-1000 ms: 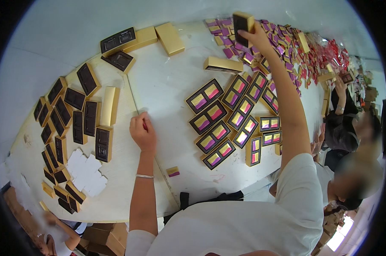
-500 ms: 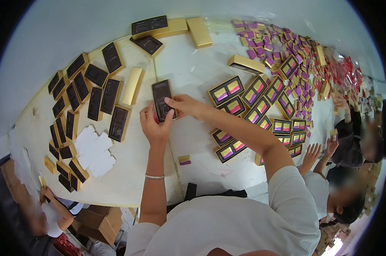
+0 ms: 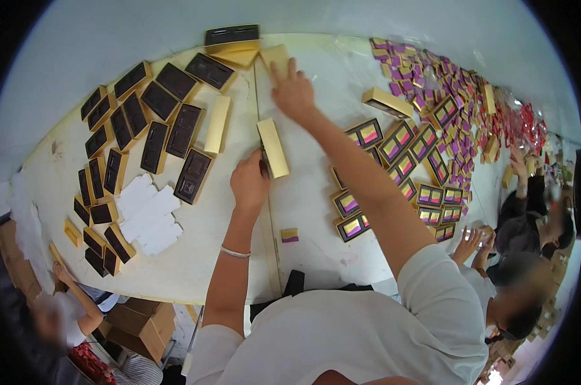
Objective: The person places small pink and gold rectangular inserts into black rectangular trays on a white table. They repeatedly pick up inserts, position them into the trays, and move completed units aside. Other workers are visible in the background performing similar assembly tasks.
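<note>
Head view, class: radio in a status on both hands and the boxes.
Left hand holding a gold box by its near end. Right hand at a second gold box, blurred, grip unclear. Right forearm hiding some filled boxes.

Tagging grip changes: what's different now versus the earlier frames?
Right hand let go of the centre box and moved forward to a gold box near the far edge. Left hand keeps the centre box, now turned gold side up. White cards and loose purple-and-gold piece stayed put.
</note>
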